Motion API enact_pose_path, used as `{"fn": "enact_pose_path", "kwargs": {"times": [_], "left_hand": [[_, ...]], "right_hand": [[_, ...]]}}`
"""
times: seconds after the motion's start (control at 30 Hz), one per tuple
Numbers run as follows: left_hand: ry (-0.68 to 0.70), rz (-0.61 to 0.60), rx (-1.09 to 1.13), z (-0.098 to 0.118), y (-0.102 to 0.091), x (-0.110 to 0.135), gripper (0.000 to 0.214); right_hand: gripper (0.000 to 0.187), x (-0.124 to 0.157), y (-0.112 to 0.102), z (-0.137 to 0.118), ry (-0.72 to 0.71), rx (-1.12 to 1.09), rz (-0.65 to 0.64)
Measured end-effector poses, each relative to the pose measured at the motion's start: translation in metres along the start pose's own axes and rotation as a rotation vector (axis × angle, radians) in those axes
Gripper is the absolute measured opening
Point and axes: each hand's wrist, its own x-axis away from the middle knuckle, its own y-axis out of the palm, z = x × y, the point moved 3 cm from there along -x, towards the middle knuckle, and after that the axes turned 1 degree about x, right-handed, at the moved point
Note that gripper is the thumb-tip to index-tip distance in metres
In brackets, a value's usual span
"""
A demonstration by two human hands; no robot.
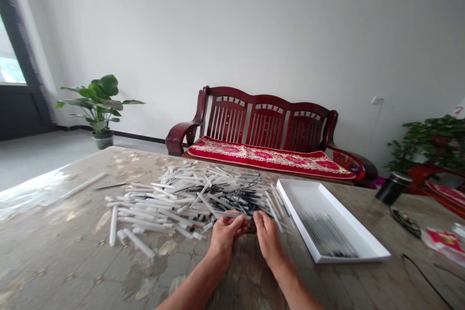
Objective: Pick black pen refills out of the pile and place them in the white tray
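Note:
My left hand (224,236) is closed on a slim white pen barrel (245,217), pinched between thumb and fingers and lying roughly crosswise. Just to its right, my right hand (268,235) has its fingers bent together near the barrel's right end. What the right fingertips hold, if anything, is too small to make out. Beyond both hands spreads a loose heap of white pen barrels (152,213). Thin black pen parts (241,199) lie among them, close to my fingertips.
Right of the heap, a shallow white box (363,237) contains a row of thin clear-and-dark pens (327,235). A black cylinder (393,188) and a cable (405,223) sit farther right on the patterned table (90,271). Behind it stands a dark red wooden bench (269,123).

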Motion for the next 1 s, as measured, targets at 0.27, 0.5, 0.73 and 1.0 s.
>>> {"fn": "enact_pose_path", "kwargs": {"times": [0.27, 0.5, 0.73, 1.0], "left_hand": [[-0.007, 0.009, -0.011, -0.0005, -0.0001, -0.0007, 0.036], [0.019, 0.045, -0.021, 0.0012, -0.0021, -0.0028, 0.038], [0.020, -0.014, -0.064, -0.0001, -0.0017, -0.0033, 0.041], [0.022, -0.022, -0.095, -0.0007, -0.0014, -0.0029, 0.045]], "right_hand": [[0.039, 0.0003, 0.0023, 0.0002, 0.001, -0.003, -0.017], [0.031, 0.0010, 0.0020, -0.0019, -0.005, -0.087, -0.054], [0.041, 0.0025, 0.0029, 0.0001, 0.053, -0.014, -0.050], [0.043, 0.0012, 0.0063, 0.0015, 0.062, 0.018, -0.072]]}}
